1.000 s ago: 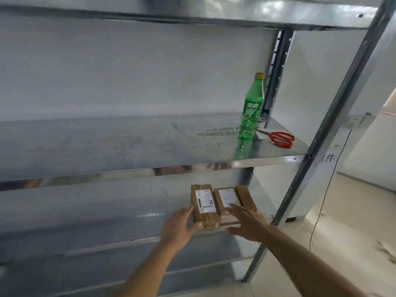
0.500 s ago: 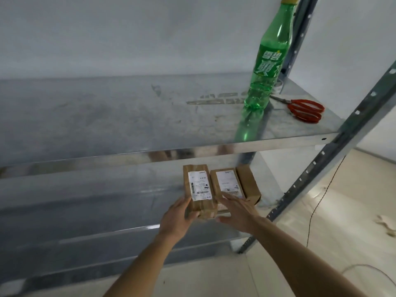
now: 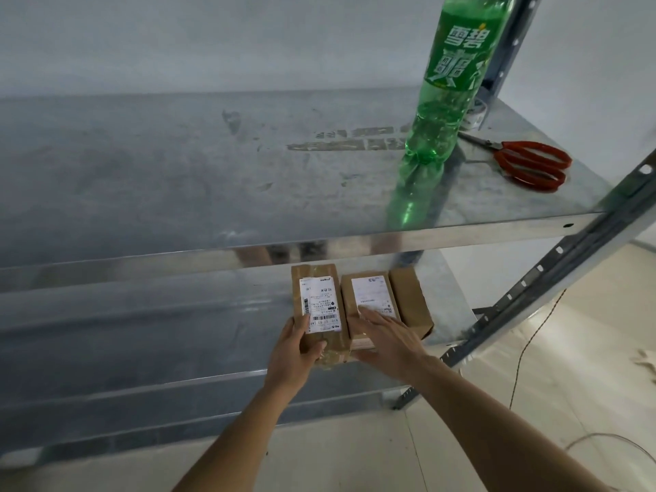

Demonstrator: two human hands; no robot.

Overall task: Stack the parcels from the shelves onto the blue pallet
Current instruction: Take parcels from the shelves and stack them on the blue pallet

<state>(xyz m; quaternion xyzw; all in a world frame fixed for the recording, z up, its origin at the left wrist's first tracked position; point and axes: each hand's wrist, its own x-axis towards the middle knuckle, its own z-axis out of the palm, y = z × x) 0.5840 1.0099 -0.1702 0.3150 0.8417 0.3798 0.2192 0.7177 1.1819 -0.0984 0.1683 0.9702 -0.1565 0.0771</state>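
Parcels [image 3: 358, 307] (three brown ones w/ white labels) lay side by side on the lower metal shelf [image 3: 142, 314]. Left hand [image 3: 296, 353] gripped the leftmost parcel's near end, thumb curled on top; right hand [image 3: 388, 340] lay flat, fingers straight, on the middle one. Green bottle [image 3: 443, 97] & red scissors [image 3: 529, 163] sat on the shelf above.

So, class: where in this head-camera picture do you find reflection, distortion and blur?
Head view: the shelf edge mirrors shapes, the bottle casts a green reflection, the wide lens bends the post, and the parcel label is too soft to read.
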